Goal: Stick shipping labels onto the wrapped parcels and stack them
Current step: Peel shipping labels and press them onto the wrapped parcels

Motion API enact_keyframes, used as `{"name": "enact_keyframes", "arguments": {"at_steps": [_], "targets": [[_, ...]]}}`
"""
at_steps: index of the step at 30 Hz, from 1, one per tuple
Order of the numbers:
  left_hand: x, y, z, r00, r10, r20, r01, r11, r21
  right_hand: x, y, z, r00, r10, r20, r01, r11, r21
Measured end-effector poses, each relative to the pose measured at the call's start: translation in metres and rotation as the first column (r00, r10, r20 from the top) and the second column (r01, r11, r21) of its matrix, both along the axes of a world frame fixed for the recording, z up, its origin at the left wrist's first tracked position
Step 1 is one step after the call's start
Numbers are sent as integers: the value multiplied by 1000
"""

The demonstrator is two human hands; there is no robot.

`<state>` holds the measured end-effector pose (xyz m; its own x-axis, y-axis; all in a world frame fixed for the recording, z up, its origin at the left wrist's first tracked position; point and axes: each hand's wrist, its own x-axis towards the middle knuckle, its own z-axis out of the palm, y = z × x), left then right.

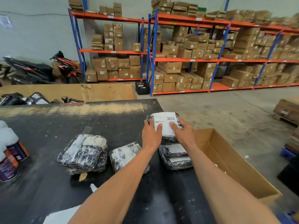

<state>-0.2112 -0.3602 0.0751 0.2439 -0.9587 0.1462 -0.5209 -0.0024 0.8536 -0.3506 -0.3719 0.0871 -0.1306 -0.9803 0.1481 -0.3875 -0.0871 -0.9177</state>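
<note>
Left hand (151,136), right hand (183,135) | flat, pressing label (165,122) | label on parcel (168,139) beneath both palms

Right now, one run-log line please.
step: label pressing | left hand: on label | right hand: on label | parcel: on table
</note>
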Motion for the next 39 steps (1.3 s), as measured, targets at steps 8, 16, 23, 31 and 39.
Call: {"name": "enact_keyframes", "arguments": {"at_steps": [8,16,23,31,39], "targets": [[-78,-19,-30,998,20,-64,-16,998,64,-74,-27,-29,1000,17,-10,-16,996,84],[-92,-26,-42,984,120,-132,-99,982,160,-88,-40,-46,998,62,-5,-61,991,119],[-82,-29,-44,990,138,-31,-130,975,179,-80,-45,-53,997,76,-9,-74,990,121],[-82,-22,-44,997,20,72,-36,971,234,-85,-51,-55,986,134,-98,-117,980,162],[-73,-20,-44,993,-71,91,45,964,261,-87,-50,-51,972,198,-128,-169,964,205]]}}
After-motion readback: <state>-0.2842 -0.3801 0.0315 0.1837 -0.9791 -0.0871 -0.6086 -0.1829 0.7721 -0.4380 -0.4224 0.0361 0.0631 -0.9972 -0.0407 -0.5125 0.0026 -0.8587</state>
